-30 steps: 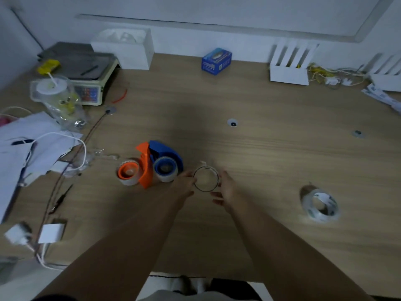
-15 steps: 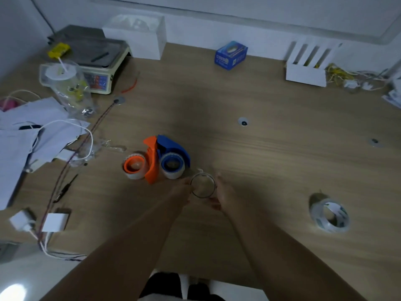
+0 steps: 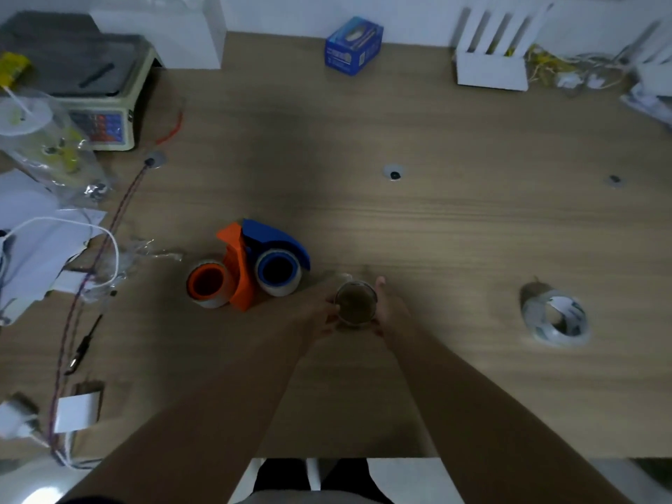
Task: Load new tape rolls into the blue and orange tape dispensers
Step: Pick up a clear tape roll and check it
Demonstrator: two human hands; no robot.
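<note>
An orange tape dispenser (image 3: 238, 281) and a blue tape dispenser (image 3: 278, 249) lie side by side on the wooden table (image 3: 454, 241), each with a tape roll on its hub. Just right of them, my left hand (image 3: 320, 314) and my right hand (image 3: 391, 309) hold a thin clear tape ring (image 3: 355, 304) between their fingertips, low over the table. A loose end of tape sticks up at the ring's top left. A full clear tape roll (image 3: 554, 318) lies on the table further right.
On the left are a weighing scale (image 3: 91, 85), a clear plastic bag (image 3: 47, 143), white papers (image 3: 32, 234), cables and a charger (image 3: 78, 412). Along the back stand a white box (image 3: 174, 34), a blue box (image 3: 353, 44) and a white rack (image 3: 492, 56).
The view has shifted forward and down. Both hands stay on the clear ring and have drawn in slightly around it; the dispensers and the roll on the right have not moved.
</note>
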